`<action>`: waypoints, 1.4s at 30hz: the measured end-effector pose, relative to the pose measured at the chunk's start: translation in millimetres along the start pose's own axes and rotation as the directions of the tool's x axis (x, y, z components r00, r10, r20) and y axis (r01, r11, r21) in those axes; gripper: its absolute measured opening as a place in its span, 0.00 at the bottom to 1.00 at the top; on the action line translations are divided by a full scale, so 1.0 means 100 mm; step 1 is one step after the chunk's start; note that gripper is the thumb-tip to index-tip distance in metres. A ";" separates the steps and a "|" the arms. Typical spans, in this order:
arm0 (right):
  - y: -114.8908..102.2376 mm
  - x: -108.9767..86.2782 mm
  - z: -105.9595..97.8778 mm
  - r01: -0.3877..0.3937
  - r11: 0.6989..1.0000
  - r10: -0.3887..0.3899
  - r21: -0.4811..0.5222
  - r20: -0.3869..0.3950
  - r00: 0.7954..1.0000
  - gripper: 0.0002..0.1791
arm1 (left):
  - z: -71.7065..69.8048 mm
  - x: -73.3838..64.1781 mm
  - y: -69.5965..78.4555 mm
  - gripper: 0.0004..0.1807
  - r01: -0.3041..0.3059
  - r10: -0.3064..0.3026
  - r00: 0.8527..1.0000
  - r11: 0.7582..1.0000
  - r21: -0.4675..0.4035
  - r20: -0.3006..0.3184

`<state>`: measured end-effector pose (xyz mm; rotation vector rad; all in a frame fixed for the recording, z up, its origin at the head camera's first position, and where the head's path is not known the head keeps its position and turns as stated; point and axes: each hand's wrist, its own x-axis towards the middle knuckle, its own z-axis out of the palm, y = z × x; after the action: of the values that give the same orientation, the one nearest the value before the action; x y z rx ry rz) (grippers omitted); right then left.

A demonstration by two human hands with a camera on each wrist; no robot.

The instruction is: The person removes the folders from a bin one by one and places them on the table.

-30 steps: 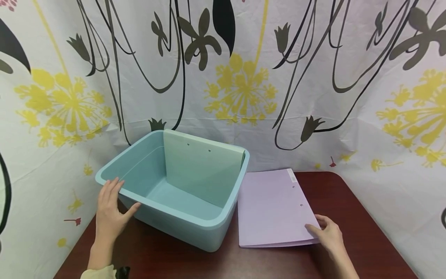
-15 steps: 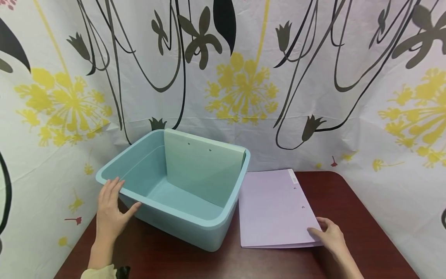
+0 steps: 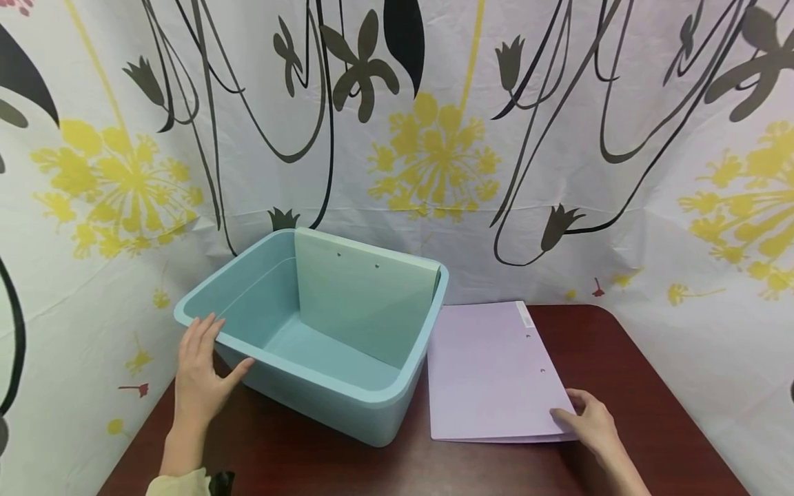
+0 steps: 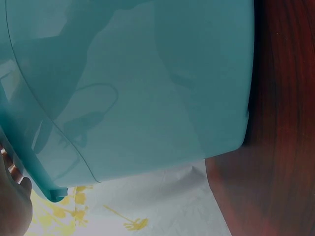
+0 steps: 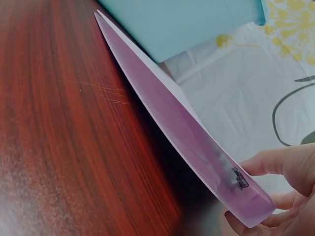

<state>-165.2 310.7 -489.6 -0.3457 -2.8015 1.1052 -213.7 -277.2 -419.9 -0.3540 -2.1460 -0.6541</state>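
Note:
A purple folder [image 3: 496,379] lies on the table to the right of a blue plastic bin [image 3: 366,393]. My right hand [image 3: 589,420] pinches its near right corner, thumb on top and fingers beneath. In the right wrist view the folder [image 5: 162,108] is seen edge-on, that corner raised off the wood and a dark clip showing inside. My left hand [image 3: 201,375] rests on the bin's near left rim, fingers over the edge and thumb spread along the outer wall. Inside the bin a pale green folder [image 3: 366,296] stands upright against the back wall.
The dark red-brown wooden table [image 3: 620,372] carries the bin and the folder. A white cloth [image 3: 248,158] printed with yellow flowers and grey plants hangs behind and on both sides. The bin stands close to the cloth at the back left.
The head view has shifted slightly. My right hand keeps its pinch on the purple folder, whose near edge gapes a little less. The left hand stays on the bin rim.

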 end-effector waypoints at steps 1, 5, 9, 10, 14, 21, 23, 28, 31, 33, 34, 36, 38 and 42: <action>0.00 0.00 0.00 0.002 1.000 -0.002 0.000 0.001 1.000 0.33 | 0.00 0.00 0.00 0.51 0.000 0.000 1.000 1.000 -0.001 -0.001; -0.01 -0.02 -0.02 0.004 1.000 -0.005 -0.017 -0.012 1.000 0.32 | 0.00 0.00 0.01 0.51 -0.001 0.001 1.000 1.000 -0.001 0.003; -0.05 -0.03 -0.08 0.001 1.000 -0.002 -0.025 -0.037 0.999 0.31 | -0.01 0.00 0.02 0.51 0.008 -0.008 1.000 1.000 -0.001 0.011; -0.07 -0.03 -0.09 0.002 1.000 -0.003 -0.023 -0.041 0.999 0.31 | -0.01 0.00 0.02 0.51 0.011 -0.011 1.000 1.000 0.000 0.012; -0.14 -0.01 -0.16 0.022 1.000 -0.023 -0.017 -0.058 0.998 0.31 | -0.02 0.00 0.03 0.52 0.020 -0.020 1.000 1.000 0.001 0.014; -0.22 0.03 -0.22 0.090 0.995 -0.094 -0.041 -0.085 0.992 0.29 | -0.02 0.00 0.03 0.52 0.010 -0.010 1.000 1.000 0.003 0.007; -0.24 0.05 -0.23 0.109 0.993 -0.112 -0.040 -0.083 0.990 0.29 | -0.02 0.00 0.03 0.52 0.010 -0.010 1.000 1.000 0.002 0.008; -0.32 0.08 -0.27 0.142 0.989 -0.146 -0.040 -0.100 0.984 0.28 | -0.02 -0.01 0.03 0.51 0.012 -0.011 1.000 1.000 -0.005 0.011; -0.38 0.11 -0.30 0.158 0.987 -0.162 -0.042 -0.108 0.981 0.28 | -0.02 0.00 0.04 0.51 0.009 -0.009 1.000 1.000 -0.007 0.008; -0.42 0.13 -0.34 0.170 0.985 -0.173 -0.042 -0.099 0.980 0.29 | -0.02 0.00 0.04 0.51 0.005 -0.005 1.000 1.000 -0.007 0.004; -0.45 0.14 -0.35 0.177 0.983 -0.181 -0.043 -0.102 0.978 0.29 | -0.02 0.00 0.04 0.51 0.003 -0.003 1.000 1.000 -0.007 0.003; -0.49 0.16 -0.37 0.189 0.981 -0.192 -0.043 -0.103 0.976 0.29 | -0.01 0.00 0.03 0.51 0.000 0.000 1.000 1.000 -0.005 0.002; -0.54 0.18 -0.39 0.205 0.978 -0.209 -0.046 -0.111 0.972 0.29 | -0.01 0.00 0.03 0.51 -0.003 0.003 1.000 1.000 -0.004 0.002; -0.64 0.22 -0.44 0.236 0.971 -0.240 -0.049 -0.124 0.963 0.29 | -0.01 0.00 0.03 0.51 0.001 -0.001 1.000 1.000 -0.002 0.005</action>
<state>-189.0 300.1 -413.5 -0.0757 -2.6637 0.9483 -211.9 -275.4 -418.5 -0.3559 -2.1503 -0.6565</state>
